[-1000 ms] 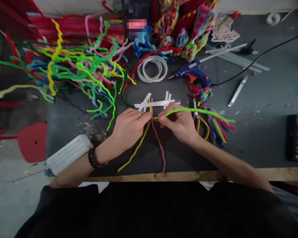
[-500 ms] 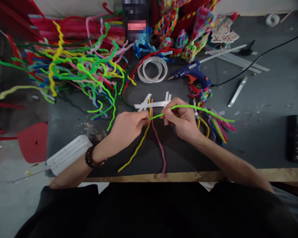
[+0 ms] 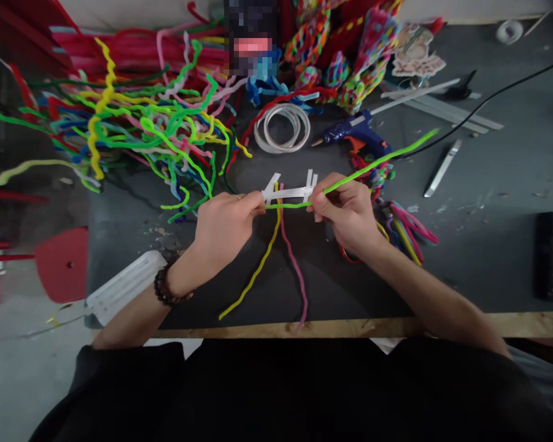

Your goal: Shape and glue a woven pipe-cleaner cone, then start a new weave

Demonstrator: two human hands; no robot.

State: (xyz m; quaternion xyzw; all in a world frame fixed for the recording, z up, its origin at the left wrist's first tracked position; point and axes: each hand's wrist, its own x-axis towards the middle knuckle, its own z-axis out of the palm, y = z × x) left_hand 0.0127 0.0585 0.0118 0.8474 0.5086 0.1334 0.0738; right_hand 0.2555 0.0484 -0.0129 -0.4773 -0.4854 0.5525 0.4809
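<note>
A bright green pipe cleaner (image 3: 382, 161) is stretched between my two hands. My left hand (image 3: 228, 224) pinches one end; my right hand (image 3: 347, 209) grips it farther along, and its long free end slants up to the right. The taut part crosses over a yellow pipe cleaner (image 3: 253, 277) and a pink pipe cleaner (image 3: 299, 276), which lie side by side on the table and spread apart toward its front edge. White tape strips (image 3: 288, 193) hold their upper ends down, just beyond my fingers.
A tangled pile of pipe cleaners (image 3: 142, 129) lies at the left. Behind my hands are white tape rolls (image 3: 283, 129) and a blue glue gun (image 3: 356, 132). Tweezers (image 3: 442, 169) and a phone (image 3: 552, 256) lie at the right, a white case (image 3: 126, 287) at the left front.
My left hand has moved left and my right hand slightly right, lengthening the green stretch between them. That stretch has levelled out nearer the tape, and its free end has swung upward.
</note>
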